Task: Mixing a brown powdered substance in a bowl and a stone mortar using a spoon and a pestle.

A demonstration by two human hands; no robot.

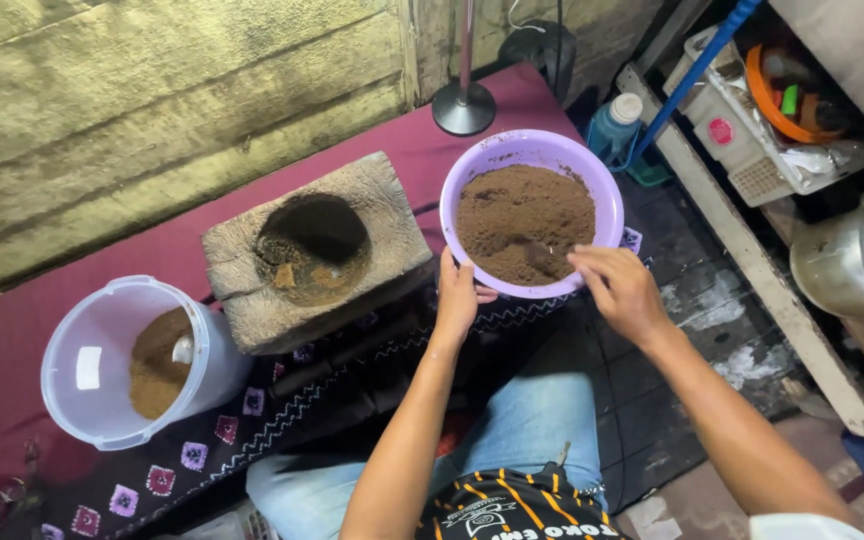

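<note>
Setting: a person in jeans sits on the floor at the edge of a maroon cloth point(42, 330) with a patterned border, laid in front of a rough wall.
Bowl: a purple plastic bowl point(531, 150) heaped with brown powder point(524, 222) stands on the cloth's far right end, just in front of the person's knees.
Left hand: the left hand point(457, 297) clasps the bowl's near rim, thumb over the edge, grip closed on the bowl.
Right hand: the right hand point(620, 288) is poised over the near right rim, fingers bent downward toward the powder; whether its grip holds anything cannot be told.
Mortar: a weathered wooden block point(312, 252) with a round hollow, brown residue inside, sits just left of the bowl.
Tub: a clear plastic tub point(122, 362), tilted, holds more powder and a scoop, well left of the block.
Background: a blue bottle point(614, 125), a white basket point(737, 130) and a metal kettle point(857, 260) lie to the right.
</note>
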